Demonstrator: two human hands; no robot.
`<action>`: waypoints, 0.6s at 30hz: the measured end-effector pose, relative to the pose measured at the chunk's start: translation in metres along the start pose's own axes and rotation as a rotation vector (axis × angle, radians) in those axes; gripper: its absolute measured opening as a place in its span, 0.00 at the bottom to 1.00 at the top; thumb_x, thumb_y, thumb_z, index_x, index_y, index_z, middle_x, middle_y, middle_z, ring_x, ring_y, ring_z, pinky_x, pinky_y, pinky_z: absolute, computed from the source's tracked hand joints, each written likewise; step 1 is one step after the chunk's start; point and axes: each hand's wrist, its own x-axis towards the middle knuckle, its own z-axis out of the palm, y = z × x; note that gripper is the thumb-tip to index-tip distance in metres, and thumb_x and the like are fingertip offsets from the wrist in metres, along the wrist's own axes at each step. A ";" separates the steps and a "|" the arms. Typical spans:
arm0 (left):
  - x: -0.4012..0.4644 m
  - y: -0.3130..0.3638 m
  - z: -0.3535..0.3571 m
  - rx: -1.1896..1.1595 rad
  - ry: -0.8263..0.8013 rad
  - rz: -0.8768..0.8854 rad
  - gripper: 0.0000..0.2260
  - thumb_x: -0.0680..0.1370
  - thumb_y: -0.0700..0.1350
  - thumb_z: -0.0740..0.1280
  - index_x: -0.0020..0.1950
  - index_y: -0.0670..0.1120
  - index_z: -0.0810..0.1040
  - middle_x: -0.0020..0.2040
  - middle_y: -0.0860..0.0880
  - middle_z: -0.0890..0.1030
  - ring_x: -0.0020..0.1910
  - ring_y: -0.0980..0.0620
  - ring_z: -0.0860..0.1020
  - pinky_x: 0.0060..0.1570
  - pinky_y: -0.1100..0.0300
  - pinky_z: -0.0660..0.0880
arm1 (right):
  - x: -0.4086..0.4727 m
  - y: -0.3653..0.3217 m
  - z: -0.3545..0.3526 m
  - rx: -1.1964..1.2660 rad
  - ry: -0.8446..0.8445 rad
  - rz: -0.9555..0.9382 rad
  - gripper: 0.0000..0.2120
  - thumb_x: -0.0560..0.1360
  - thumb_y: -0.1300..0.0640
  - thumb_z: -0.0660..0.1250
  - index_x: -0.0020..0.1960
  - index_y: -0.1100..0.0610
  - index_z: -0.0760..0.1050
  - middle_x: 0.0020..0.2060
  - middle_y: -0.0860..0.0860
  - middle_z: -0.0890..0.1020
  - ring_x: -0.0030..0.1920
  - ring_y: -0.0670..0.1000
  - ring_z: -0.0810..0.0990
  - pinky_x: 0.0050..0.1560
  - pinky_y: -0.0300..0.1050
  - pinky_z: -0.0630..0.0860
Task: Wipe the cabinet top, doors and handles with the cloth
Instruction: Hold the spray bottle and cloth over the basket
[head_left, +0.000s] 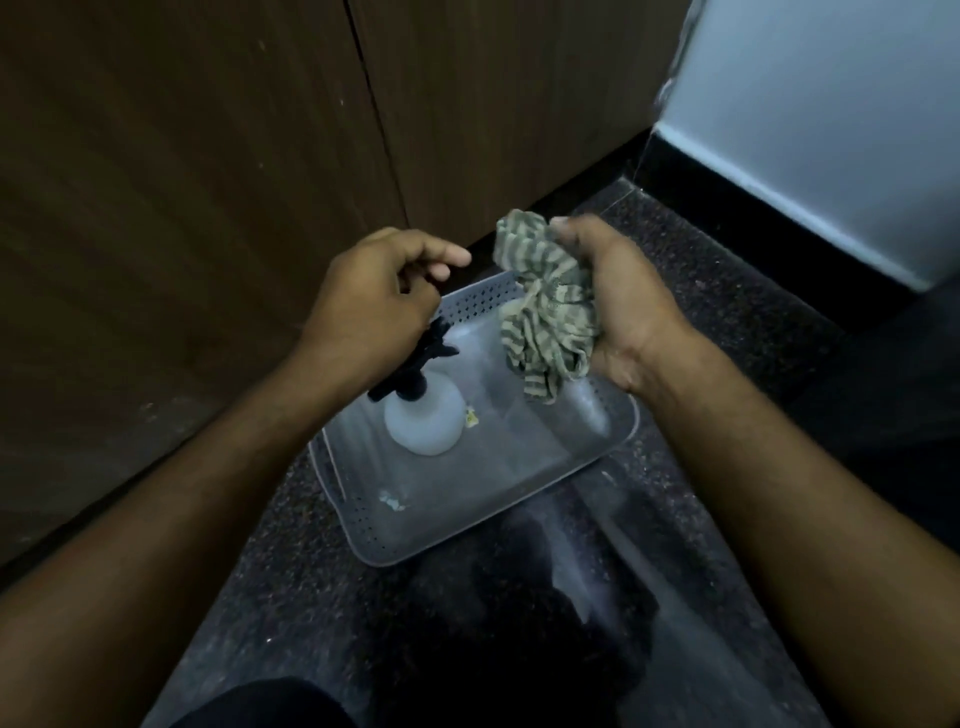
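Note:
My right hand (618, 306) is shut on a crumpled green-and-beige striped cloth (545, 317), held above the far right part of a grey perforated tray (441, 535) on the floor. A white spray bottle (423, 415) with a black trigger head (421, 358) stands in the tray's left half. My left hand (374, 301) hovers right over that trigger head with its fingers curled. Whether it grips the head is hidden by the palm. The brown wooden cabinet doors (208, 182) rise directly behind the tray, with a seam between two panels.
The floor (701, 291) is dark speckled stone. A pale wall (831, 130) with a black skirting strip stands at the right. Small white scraps lie in the tray near its front left. My dark-clothed leg (270, 706) shows at the bottom edge.

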 end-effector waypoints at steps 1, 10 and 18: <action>0.001 0.012 0.000 -0.026 -0.002 -0.004 0.15 0.79 0.36 0.64 0.55 0.54 0.82 0.52 0.53 0.80 0.48 0.56 0.78 0.48 0.61 0.77 | -0.010 -0.013 0.000 0.019 -0.015 -0.008 0.20 0.71 0.50 0.67 0.54 0.64 0.80 0.45 0.61 0.78 0.43 0.59 0.76 0.46 0.55 0.74; -0.030 0.162 0.006 -0.280 -0.133 0.181 0.06 0.80 0.42 0.67 0.51 0.48 0.84 0.46 0.51 0.86 0.49 0.50 0.84 0.50 0.48 0.80 | -0.162 -0.123 -0.026 0.028 0.035 -0.258 0.17 0.68 0.59 0.67 0.50 0.72 0.78 0.45 0.71 0.81 0.43 0.61 0.78 0.53 0.73 0.76; -0.075 0.260 0.033 -0.508 -0.263 0.344 0.13 0.75 0.37 0.66 0.52 0.51 0.85 0.45 0.56 0.86 0.46 0.56 0.84 0.45 0.60 0.80 | -0.292 -0.180 -0.094 -0.217 0.271 -0.501 0.05 0.78 0.65 0.62 0.44 0.62 0.74 0.31 0.56 0.72 0.30 0.50 0.71 0.34 0.43 0.70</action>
